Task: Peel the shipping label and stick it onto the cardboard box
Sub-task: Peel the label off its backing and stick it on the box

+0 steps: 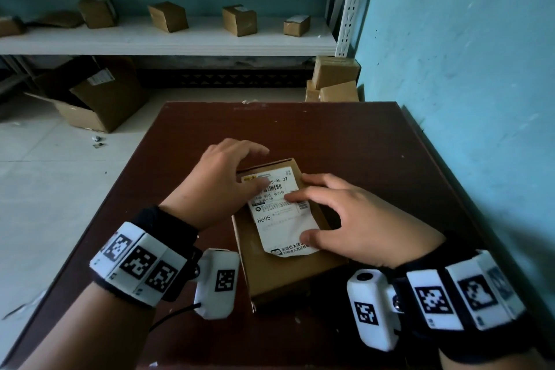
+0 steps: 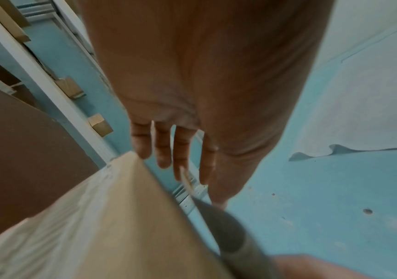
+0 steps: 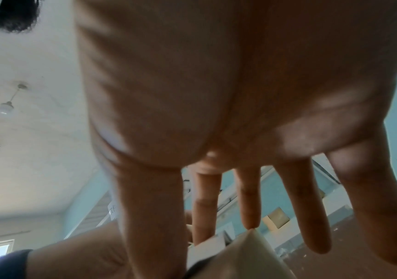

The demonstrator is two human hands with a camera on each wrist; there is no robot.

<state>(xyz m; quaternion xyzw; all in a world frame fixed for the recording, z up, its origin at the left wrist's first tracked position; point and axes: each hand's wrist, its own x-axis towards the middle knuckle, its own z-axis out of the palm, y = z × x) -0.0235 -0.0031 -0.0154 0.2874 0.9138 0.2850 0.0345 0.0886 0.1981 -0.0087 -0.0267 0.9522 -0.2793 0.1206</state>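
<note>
A flat cardboard box (image 1: 282,276) lies on the dark brown table (image 1: 345,141) in the head view. A white shipping label (image 1: 277,219) with a barcode and "H695" lies along its top, slightly wrinkled. My left hand (image 1: 228,180) rests over the box's far left corner, its thumb pressing the label's upper left. My right hand (image 1: 351,219) is spread over the label's right side, index finger and thumb pressing it down. The left wrist view shows straight fingers (image 2: 161,149) above the box (image 2: 126,222). In the right wrist view, spread fingers (image 3: 312,203) touch the box (image 3: 245,256).
A white shelf (image 1: 168,39) behind the table carries several small cardboard boxes (image 1: 168,16). An open carton (image 1: 96,93) lies on the tiled floor at left. More boxes (image 1: 335,78) are stacked by the blue wall (image 1: 465,54), which runs along the table's right side.
</note>
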